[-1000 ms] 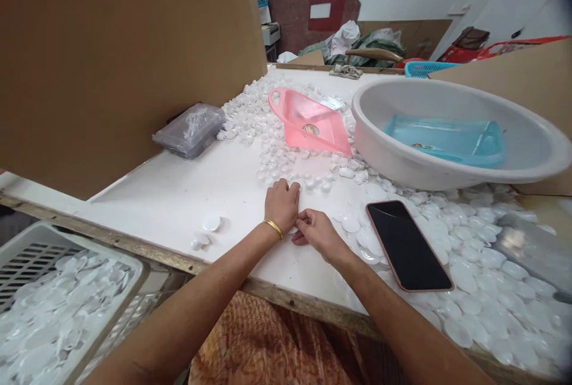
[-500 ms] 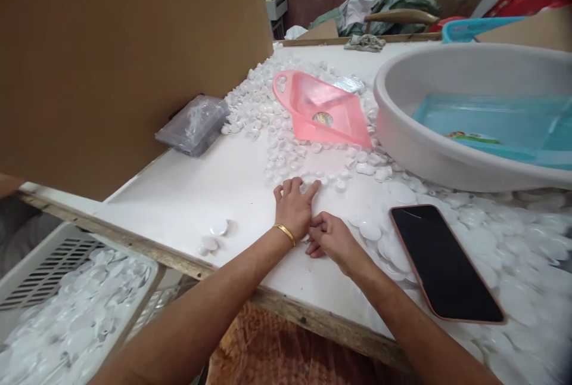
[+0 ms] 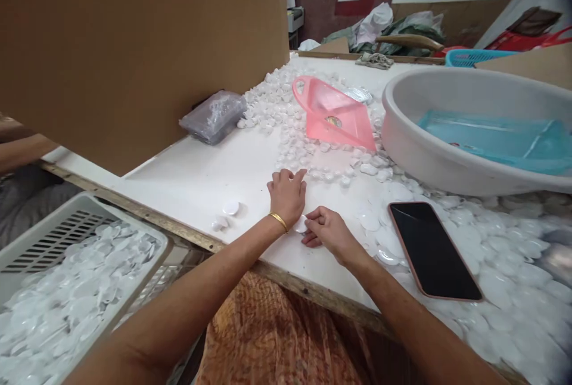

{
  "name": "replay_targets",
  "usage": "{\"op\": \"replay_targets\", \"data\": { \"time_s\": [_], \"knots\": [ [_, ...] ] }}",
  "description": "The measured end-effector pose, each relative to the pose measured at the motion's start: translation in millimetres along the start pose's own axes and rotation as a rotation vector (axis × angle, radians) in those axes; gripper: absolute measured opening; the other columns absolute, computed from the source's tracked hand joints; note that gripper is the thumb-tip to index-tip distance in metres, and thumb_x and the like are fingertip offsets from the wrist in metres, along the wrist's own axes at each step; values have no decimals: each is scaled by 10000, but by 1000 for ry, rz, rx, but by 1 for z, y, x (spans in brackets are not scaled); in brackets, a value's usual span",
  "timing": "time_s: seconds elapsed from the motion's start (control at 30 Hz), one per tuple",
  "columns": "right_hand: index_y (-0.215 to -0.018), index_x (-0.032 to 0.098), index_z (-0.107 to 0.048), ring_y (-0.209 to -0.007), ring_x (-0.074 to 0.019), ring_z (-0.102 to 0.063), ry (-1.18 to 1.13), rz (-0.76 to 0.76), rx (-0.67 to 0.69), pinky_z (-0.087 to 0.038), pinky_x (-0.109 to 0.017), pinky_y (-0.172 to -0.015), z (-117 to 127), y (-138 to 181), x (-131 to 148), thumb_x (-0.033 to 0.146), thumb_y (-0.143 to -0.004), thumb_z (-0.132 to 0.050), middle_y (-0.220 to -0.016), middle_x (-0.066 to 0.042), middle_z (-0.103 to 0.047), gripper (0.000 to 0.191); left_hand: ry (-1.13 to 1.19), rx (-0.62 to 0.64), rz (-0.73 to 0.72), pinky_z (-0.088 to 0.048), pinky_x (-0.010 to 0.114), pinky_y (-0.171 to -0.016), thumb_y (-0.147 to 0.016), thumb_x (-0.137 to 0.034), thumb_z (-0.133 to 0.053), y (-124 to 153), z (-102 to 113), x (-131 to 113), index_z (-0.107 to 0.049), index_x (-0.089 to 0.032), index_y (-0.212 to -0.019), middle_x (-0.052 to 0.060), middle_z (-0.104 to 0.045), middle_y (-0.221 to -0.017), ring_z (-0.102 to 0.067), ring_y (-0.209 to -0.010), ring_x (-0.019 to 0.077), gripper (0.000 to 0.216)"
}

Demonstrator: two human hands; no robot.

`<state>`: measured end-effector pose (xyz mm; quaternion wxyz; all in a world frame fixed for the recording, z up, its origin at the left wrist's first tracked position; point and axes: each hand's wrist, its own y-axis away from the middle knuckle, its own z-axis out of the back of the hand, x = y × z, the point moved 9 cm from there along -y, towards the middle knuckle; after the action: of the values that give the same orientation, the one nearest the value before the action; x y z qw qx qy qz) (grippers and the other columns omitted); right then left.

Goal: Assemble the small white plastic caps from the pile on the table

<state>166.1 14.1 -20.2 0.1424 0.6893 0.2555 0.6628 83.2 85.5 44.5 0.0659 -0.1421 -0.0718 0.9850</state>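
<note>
My left hand (image 3: pixel 286 194), with a gold bangle on the wrist, rests on the white table (image 3: pixel 210 176) with its fingers curled over small white caps (image 3: pixel 304 158) at the near edge of the pile. My right hand (image 3: pixel 328 231) lies just to its right, fingers pinched on a round white disc (image 3: pixel 301 224) between the two hands. Flat white discs (image 3: pixel 491 254) cover the table to the right. Two loose white pieces (image 3: pixel 227 213) lie left of my left hand.
A black phone (image 3: pixel 433 249) lies on the discs at right. Behind stand a big grey basin (image 3: pixel 442 158) holding a blue scoop (image 3: pixel 496 140), a pink scoop (image 3: pixel 333 114), a plastic bag (image 3: pixel 215 117) and a cardboard wall (image 3: pixel 134 45). A grey crate (image 3: pixel 67 224) of discs sits lower left.
My left hand's fingers, stretched out toward the caps half a second ago, have curled back. My right hand stays pinched beside it. The view has shifted a little.
</note>
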Motion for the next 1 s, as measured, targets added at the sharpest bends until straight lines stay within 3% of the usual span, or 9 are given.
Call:
{"op": "replay_targets", "data": {
  "time_s": [0.13, 0.4, 0.53, 0.63, 0.77, 0.87, 1.0],
  "knots": [
    [-822, 131, -429, -538, -133, -602, -20, -20, 30, -524, -248, -527, -5, 1, -2, 91, -841, -437, -605, -5, -561, 44, -46, 35, -125, -290, 373, -800, -859, -242, -340, 6, -6, -17, -463, -330, -1224, 88, -404, -1070, -328, -967, 223, 395],
    [-843, 115, -452, -623, -146, -623, -108, -97, 166, -544, -280, -613, -8, -3, -10, -16, -756, -410, -688, -24, -566, 163, -119, 103, -218, -270, 386, -801, -708, -184, -499, 5, -21, -26, -488, -308, -1193, 88, -419, -1029, -333, -950, 230, 501],
    [-832, 119, -449, -590, -151, -617, -18, -55, 124, -545, -289, -583, 0, -11, -7, 12, -774, -421, -672, -29, -571, 125, -135, 93, -240, -259, 398, -812, -679, -178, -526, -2, -19, -34, -512, -289, -1156, 88, -438, -1000, -331, -954, 235, 490],
    [-846, 116, -451, -598, -142, -617, -33, -26, 105, -543, -274, -593, 5, -12, -3, 41, -790, -441, -697, -45, -590, 94, -118, 64, -213, -254, 399, -841, -733, -155, -476, -4, -17, -36, -498, -292, -1182, 91, -441, -1017, -332, -972, 230, 470],
    [-842, 112, -458, -599, -131, -613, -45, 10, 125, -534, -264, -610, 2, -3, 3, 69, -801, -453, -684, -39, -585, 59, 79, 8, -40, -303, 376, -830, -866, -247, -335, -3, -10, -17, -504, -303, -1191, 81, -460, -1005, -357, -958, 212, 371],
    [-883, 126, -475, -608, -131, -609, 26, 150, 133, -529, -272, -611, -2, 7, 15, 115, -810, -467, -702, -27, -582, 73, 436, -14, 51, -337, 335, -866, -900, -325, -271, 0, 3, 2, -504, -245, -1194, 60, -515, -909, -417, -929, 173, 384],
    [-966, 158, -525, -760, -139, -601, 388, 717, -89, -492, -259, -700, 2, 34, 59, 201, -858, -453, -885, -59, -602, 136, 873, 58, 276, -413, 275, -769, -893, -435, -259, 14, 16, 31, -535, -195, -1142, 52, -548, -865, -493, -836, 137, 442]
  ]
}}
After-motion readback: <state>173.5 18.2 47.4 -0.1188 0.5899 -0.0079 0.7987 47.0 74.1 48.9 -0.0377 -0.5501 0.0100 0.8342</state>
